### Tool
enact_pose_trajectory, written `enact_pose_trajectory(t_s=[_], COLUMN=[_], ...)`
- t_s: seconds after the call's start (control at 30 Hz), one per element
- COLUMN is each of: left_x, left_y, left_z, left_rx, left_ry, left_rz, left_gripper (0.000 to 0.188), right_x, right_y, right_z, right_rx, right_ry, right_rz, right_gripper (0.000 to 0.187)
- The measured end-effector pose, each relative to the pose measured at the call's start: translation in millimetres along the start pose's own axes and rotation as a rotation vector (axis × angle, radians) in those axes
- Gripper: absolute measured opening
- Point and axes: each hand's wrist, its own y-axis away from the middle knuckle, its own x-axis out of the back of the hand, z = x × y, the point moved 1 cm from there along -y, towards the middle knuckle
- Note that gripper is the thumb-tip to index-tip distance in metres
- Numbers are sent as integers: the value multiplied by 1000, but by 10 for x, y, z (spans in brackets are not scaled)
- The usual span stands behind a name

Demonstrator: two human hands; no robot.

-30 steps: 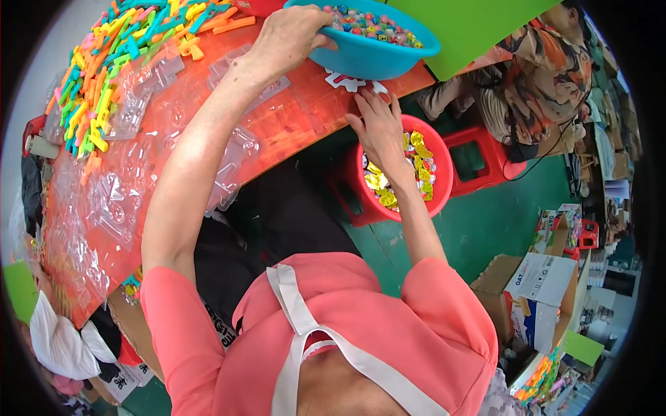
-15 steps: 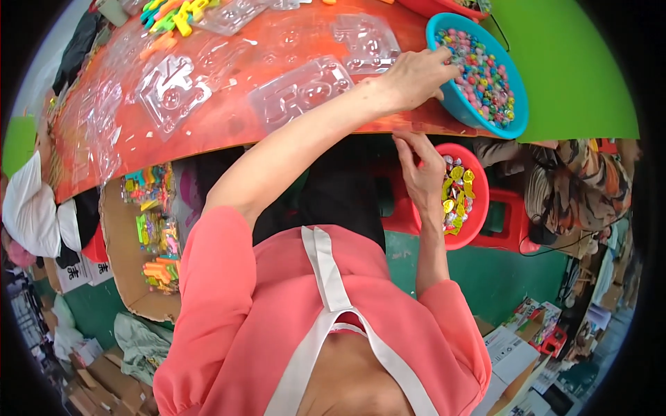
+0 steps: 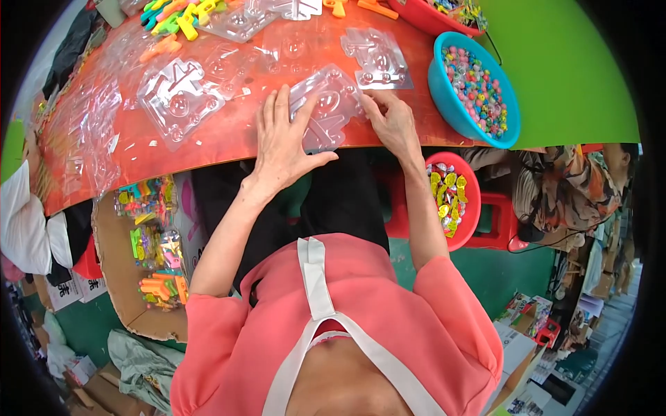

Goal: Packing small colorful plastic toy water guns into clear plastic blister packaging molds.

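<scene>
My left hand (image 3: 279, 142) lies with its fingers spread over the left side of a clear plastic blister tray (image 3: 329, 104) near the table's front edge. The tray has moulded hollows, some of them round. At its right edge, my right hand (image 3: 395, 128) is closed in a pinch, thumb and forefinger together; what sits between the fingertips is too small to make out. Farther right stands a blue bowl (image 3: 508, 111) of colourful beads. Below the table's edge, beside my right forearm, a red bowl (image 3: 472, 208) holds yellow and silver foil-like pieces.
More clear blister trays (image 3: 179, 104) lie across the red table (image 3: 229, 145). Bright toy guns (image 3: 186, 24) are piled at the far left. Another red basin (image 3: 423, 19) stands at the far right. A cardboard box (image 3: 118, 277) of packed toys sits below the table at left.
My left hand has left the blue bowl and come across to the tray. My right hand has risen from beside the red bowl to the tray's right edge. The tray has shifted right and turned.
</scene>
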Motion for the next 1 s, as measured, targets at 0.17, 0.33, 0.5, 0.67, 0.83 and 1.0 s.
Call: enact_pose_trajectory(t_s=[0.17, 0.33, 0.5, 0.67, 0.83, 1.0], left_x=[74, 363, 639, 861, 998, 957], left_y=[80, 202, 235, 381, 586, 725], left_z=[-39, 33, 126, 90, 172, 178], left_rx=[-20, -13, -44, -42, -1, -24], left_ry=[113, 238, 272, 399, 432, 468], left_rz=[33, -41, 58, 54, 47, 93], left_gripper=[113, 125, 128, 122, 117, 123], right_x=[165, 268, 51, -172, -244, -290], right_y=[-81, 29, 260, 405, 480, 533], right_z=[-175, -543, -1055, -1336, -1373, -1391], right_rx=[-360, -430, -242, -217, -208, -158], right_ry=[-419, -594, -726, -840, -868, -900], right_rz=[-202, -449, -642, -797, -922, -974], right_gripper=[31, 19, 18, 20, 24, 25])
